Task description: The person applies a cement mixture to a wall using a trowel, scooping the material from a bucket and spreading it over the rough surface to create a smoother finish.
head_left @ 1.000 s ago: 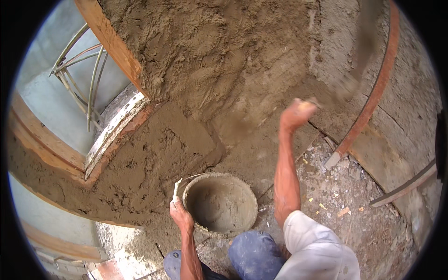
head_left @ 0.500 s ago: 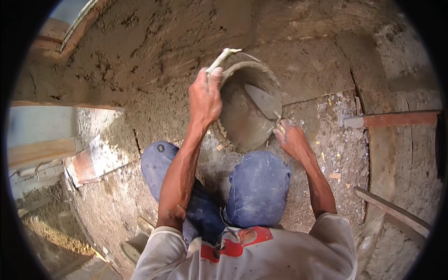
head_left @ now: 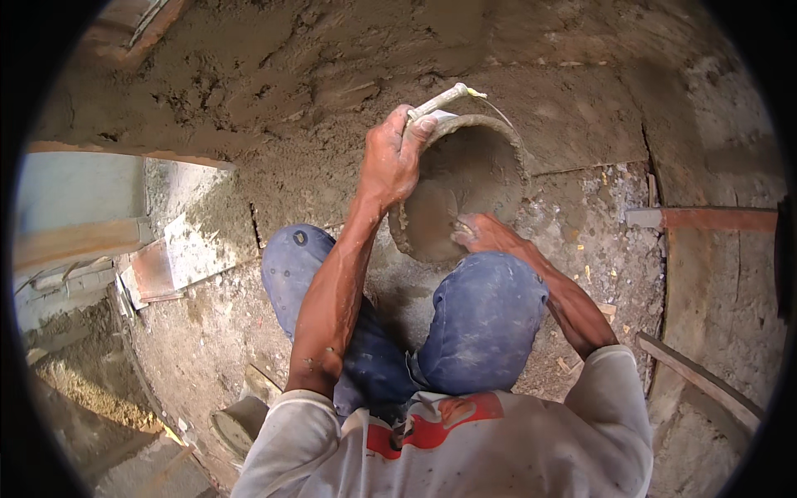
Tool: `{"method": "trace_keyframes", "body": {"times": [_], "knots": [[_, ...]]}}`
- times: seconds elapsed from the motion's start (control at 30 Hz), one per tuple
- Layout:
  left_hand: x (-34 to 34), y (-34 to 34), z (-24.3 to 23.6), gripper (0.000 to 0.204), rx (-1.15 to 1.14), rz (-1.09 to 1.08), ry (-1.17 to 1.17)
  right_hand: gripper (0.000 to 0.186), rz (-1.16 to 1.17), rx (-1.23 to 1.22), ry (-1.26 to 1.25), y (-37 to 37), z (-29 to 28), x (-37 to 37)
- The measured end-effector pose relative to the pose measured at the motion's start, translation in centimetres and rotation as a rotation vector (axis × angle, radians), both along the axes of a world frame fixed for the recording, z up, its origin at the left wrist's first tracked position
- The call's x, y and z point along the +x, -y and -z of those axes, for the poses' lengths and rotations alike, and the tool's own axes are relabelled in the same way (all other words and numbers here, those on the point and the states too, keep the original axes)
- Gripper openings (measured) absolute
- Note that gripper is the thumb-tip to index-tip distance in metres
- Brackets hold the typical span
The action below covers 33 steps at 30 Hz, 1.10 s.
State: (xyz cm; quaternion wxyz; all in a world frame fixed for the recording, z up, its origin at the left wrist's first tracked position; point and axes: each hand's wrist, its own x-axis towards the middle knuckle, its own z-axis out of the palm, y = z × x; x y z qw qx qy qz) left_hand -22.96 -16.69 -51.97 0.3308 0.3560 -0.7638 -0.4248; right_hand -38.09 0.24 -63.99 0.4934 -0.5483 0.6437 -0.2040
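Both hands on one tilted mortar bucket point(head_left: 465, 187) above blue-clad knees point(head_left: 481, 319): left hand point(head_left: 392, 162) clenched on rim and white tool handle point(head_left: 436, 101), right hand point(head_left: 481, 234) inside, grip unclear; slippery rim, likely spill.

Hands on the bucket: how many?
2. The left hand grips the bucket at its near-left rim, by the handle; the right hand reaches inside at the lower edge, its fingertips buried in mortar.
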Motion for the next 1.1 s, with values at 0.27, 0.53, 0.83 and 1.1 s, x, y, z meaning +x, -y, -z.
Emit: {"method": "trace_keyframes", "body": {"times": [0.27,0.53,0.83,1.1], "knots": [[-1.2,-0.5,0.8,0.041,-0.097,-0.250,-0.039,0.048,0.013,0.032,0.167,-1.0,-2.6,-0.2],[2.1,2.8,2.5,0.053,-0.074,-0.393,-0.015,0.024,0.412,-0.091,0.744,-5.6,-7.7,-2.1],[7.5,4.5,-1.8,0.044,0.076,-0.499,-0.189,0.031,1.216,-0.789,0.623,-10.8,-14.6,-9.7],[11.0,8.5,-1.8,0.044,-0.090,-0.401,0.050,0.032,1.999,-1.449,0.228,-0.2,-11.9,-19.9]]}}
